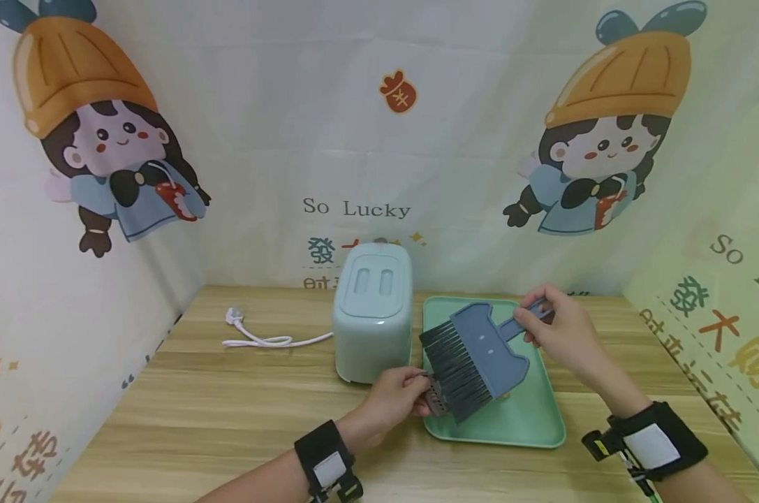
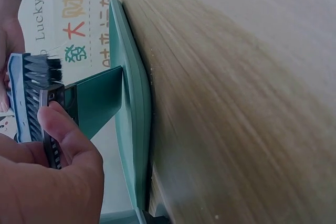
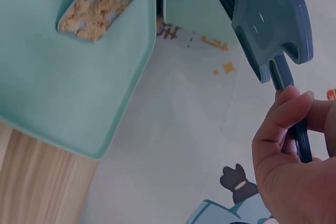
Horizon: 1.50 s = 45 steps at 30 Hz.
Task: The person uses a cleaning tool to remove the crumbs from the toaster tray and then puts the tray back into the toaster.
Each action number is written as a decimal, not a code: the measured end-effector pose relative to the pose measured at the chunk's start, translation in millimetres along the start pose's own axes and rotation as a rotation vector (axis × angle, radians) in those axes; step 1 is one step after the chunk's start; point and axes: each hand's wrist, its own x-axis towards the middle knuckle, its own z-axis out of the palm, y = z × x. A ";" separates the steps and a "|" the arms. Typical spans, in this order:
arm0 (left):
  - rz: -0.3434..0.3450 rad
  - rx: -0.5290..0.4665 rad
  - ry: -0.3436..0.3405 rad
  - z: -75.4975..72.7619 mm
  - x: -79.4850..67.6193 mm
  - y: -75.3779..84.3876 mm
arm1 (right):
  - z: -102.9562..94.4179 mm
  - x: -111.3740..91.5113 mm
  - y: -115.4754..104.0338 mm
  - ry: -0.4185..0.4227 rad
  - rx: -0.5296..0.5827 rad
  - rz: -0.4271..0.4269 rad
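My left hand [image 1: 392, 398] pinches the near end of a thin metal crumb tray [image 1: 436, 397] with holes in it. In the right wrist view the crumb tray's far end slants over a green tray [image 3: 68, 98], and pale crumbs [image 3: 94, 17] lie at that end. A blue-grey brush [image 1: 482, 349] with long dark bristles hangs above the green tray, hiding most of the crumb tray in the head view. My right hand [image 1: 561, 332] grips the brush's handle between thumb and fingers. The bristles overlap the crumb tray near my left fingers.
A pale green toaster [image 1: 373, 314] with a closed top stands left of the green tray. Its white cord [image 1: 275, 341] and plug [image 1: 234, 316] lie on the wooden table [image 1: 228, 405] to the left. A printed cloth [image 1: 467, 161] hangs behind the table and along both sides.
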 end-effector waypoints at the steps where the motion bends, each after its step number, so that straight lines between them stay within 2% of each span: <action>1: 0.009 -0.002 -0.001 0.4 -0.3 -0.2 | 2.0 -0.5 1.6 -0.009 -0.004 0.000; 6: 0.010 0.002 0.000 0.3 -2.1 0.4 | 1.2 -6.8 23.8 0.011 -0.088 0.024; 12: 0.002 0.005 0.001 -2.8 -4.3 1.2 | -13.7 -16.2 48.1 0.060 -0.180 0.063; 17: -0.001 0.014 -0.001 -4.6 -4.9 2.9 | -27.6 -18.7 48.5 0.077 -0.175 0.065; 21: 0.000 0.009 -0.006 -5.1 -5.0 4.0 | -32.1 -13.7 39.7 0.099 -0.142 0.063; 24: 0.003 -0.005 -0.007 -5.6 -5.2 4.7 | -27.5 -8.0 29.1 0.091 -0.081 0.054; 29: 0.010 -0.006 -0.008 -5.0 -5.2 4.4 | -10.1 -5.1 18.3 0.023 -0.008 0.047; 34: 0.003 0.013 -0.010 -5.6 -4.4 2.1 | -4.4 -10.6 27.2 0.029 -0.075 0.036; 40: -0.011 0.013 -0.009 -8.6 -3.9 -0.4 | -19.9 -18.4 49.8 0.073 -0.196 0.054; 45: 0.002 0.055 -0.009 -11.1 -5.0 1.0 | -32.9 -19.3 53.7 0.091 -0.160 0.074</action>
